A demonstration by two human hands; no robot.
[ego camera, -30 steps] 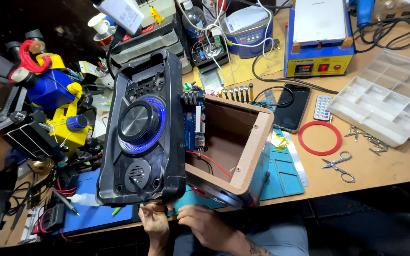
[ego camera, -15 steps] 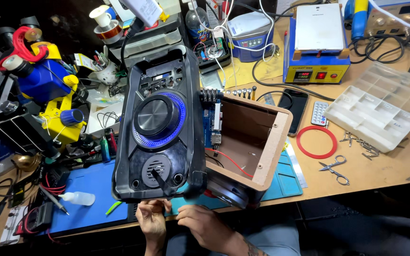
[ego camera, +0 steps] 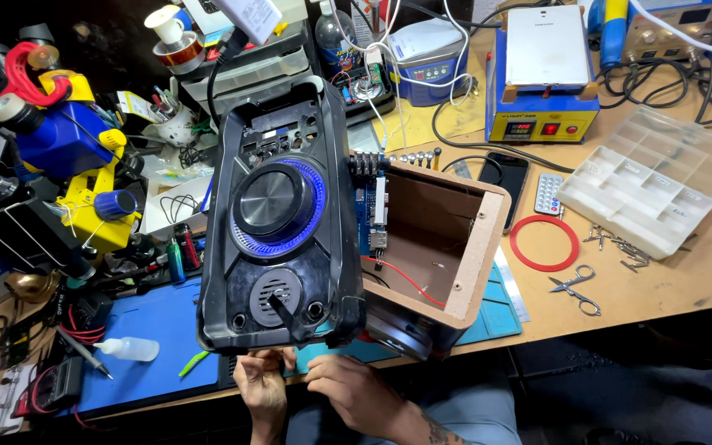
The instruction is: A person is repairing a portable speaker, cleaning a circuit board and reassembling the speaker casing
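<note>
- I see my left hand [ego camera: 262, 387] at the near edge of the counter [ego camera: 636, 288], fingers curled up against the bottom rim of the speaker front [ego camera: 278, 227]; it seems to grip that rim, though the fingertips are hidden.
- My right hand [ego camera: 348, 387] lies just right of it, fingers loosely bent and pointing left, under the same rim; I cannot tell whether it holds anything.
- The speaker front is a black panel lying face up, with a round driver ringed in blue light at its middle and a small grille near me.
- It sits partly over the blue mat [ego camera: 158, 330] and against the left side of the wooden box [ego camera: 447, 239].
- The box is open, its brown inside bare but for a red wire [ego camera: 397, 276] running to a circuit board [ego camera: 377, 218] on its left wall.
- Right of the box lie a red ring [ego camera: 545, 242], scissors [ego camera: 577, 288] and a clear parts tray [ego camera: 653, 189].
- A small white bottle [ego camera: 129, 349] lies on the mat at left.
</note>
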